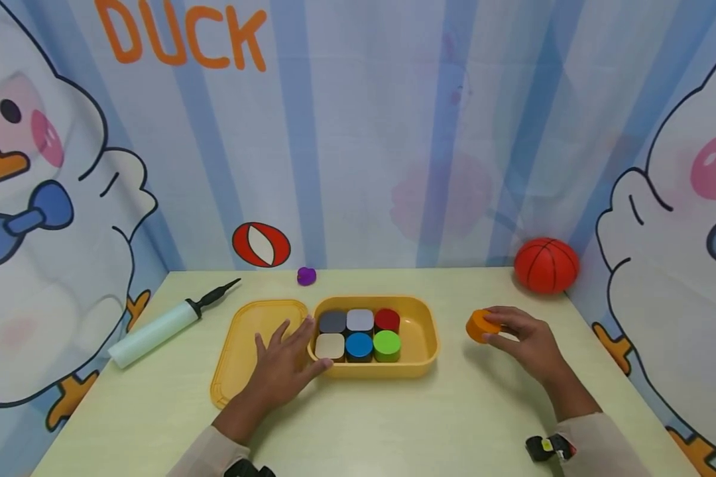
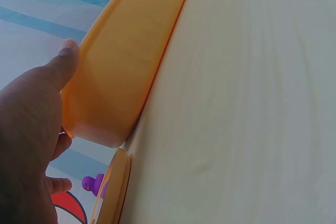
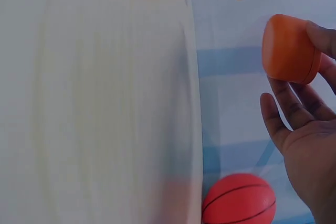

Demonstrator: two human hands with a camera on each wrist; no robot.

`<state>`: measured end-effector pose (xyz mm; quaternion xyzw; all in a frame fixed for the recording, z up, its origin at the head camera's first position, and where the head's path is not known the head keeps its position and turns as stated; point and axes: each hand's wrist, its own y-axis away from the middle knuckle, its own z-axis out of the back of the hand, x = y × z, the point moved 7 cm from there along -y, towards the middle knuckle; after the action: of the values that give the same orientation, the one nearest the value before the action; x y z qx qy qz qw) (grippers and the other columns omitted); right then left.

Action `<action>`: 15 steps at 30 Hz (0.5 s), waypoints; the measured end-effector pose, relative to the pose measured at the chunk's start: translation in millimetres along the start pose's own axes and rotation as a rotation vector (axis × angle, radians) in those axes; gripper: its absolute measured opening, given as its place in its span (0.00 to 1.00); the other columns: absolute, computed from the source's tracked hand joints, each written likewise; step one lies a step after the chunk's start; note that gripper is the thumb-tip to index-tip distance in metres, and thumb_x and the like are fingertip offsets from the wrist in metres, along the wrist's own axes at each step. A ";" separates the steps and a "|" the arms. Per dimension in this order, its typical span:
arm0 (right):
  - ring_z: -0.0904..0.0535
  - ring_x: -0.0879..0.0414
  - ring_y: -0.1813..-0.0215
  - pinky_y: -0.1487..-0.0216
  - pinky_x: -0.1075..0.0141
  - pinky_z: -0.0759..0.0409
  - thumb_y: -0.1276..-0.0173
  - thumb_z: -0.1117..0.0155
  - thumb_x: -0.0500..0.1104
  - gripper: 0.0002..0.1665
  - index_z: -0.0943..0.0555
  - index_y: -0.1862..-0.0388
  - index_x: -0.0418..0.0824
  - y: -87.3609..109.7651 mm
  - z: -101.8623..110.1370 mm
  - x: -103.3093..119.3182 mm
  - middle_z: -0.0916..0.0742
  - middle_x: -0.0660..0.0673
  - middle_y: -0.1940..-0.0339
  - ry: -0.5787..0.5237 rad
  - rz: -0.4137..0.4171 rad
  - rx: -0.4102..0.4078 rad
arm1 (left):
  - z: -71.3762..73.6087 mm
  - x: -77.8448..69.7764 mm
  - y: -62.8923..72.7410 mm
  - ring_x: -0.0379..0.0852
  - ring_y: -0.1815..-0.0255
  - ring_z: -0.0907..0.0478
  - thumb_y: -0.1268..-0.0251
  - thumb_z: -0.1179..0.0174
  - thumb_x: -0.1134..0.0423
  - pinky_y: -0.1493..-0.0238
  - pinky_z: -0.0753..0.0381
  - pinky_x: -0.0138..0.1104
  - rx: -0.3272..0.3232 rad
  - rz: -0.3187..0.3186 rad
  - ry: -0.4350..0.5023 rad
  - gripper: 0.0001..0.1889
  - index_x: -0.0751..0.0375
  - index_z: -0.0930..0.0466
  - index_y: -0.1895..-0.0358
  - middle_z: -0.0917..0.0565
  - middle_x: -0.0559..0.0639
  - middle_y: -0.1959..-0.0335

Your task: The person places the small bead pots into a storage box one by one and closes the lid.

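My right hand [image 1: 528,344] pinches a small round orange tub [image 1: 479,326] between thumb and fingers. The tub is tilted, held above the table to the right of a yellow box [image 1: 417,371]. In the right wrist view the orange tub [image 3: 289,48] shows a smooth side, with the lower fingers apart from it. My left hand [image 1: 283,368] rests against the box's left end, fingers spread and straight, thumb on the near rim. Inside the box stand several small tubs: dark grey [image 1: 333,322], light grey [image 1: 360,320], red [image 1: 387,320], cream [image 1: 330,346], blue [image 1: 359,345] and green [image 1: 387,344].
A yellow lid [image 1: 238,358] lies left of the box, partly under the left hand. Farther left is a pale green hand pump [image 1: 155,334] with a black nozzle. A small purple duck [image 1: 306,276] sits behind the box; a red ball [image 1: 546,265] stands at the back right.
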<state>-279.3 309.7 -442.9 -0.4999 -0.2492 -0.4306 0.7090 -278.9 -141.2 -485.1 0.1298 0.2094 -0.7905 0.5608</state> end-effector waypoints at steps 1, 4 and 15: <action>0.17 0.77 0.41 0.40 0.82 0.18 0.33 0.25 0.24 0.20 0.12 0.42 0.25 -2.2 -4.0 1.8 0.10 0.40 0.39 0.012 0.004 0.006 | 0.1 0.1 0.0 0.69 0.08 0.49 0.25 0.41 0.28 0.23 0.69 0.85 -0.001 -0.001 0.000 0.48 0.46 0.44 0.11 0.38 0.46 0.10; 0.18 0.78 0.41 0.40 0.83 0.19 0.33 0.25 0.24 0.20 0.12 0.42 0.26 -9.1 -15.8 8.0 0.12 0.30 0.39 0.037 0.010 0.021 | 0.4 0.2 -0.1 0.69 0.09 0.48 0.25 0.41 0.28 0.23 0.69 0.86 -0.009 -0.008 -0.002 0.48 0.47 0.43 0.11 0.38 0.46 0.11; 0.19 0.73 0.40 0.38 0.83 0.21 0.32 0.22 0.29 0.20 0.10 0.42 0.33 -31.1 -58.1 26.3 0.11 0.31 0.38 0.070 0.007 0.089 | -1.2 2.9 -0.4 0.69 0.08 0.50 0.25 0.42 0.27 0.23 0.69 0.86 0.004 0.004 -0.002 0.48 0.46 0.44 0.11 0.38 0.46 0.10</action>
<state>-297.3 242.5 -428.8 -0.4533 -0.2416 -0.4339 0.7402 -280.4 -143.0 -487.4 0.1305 0.2071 -0.7899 0.5623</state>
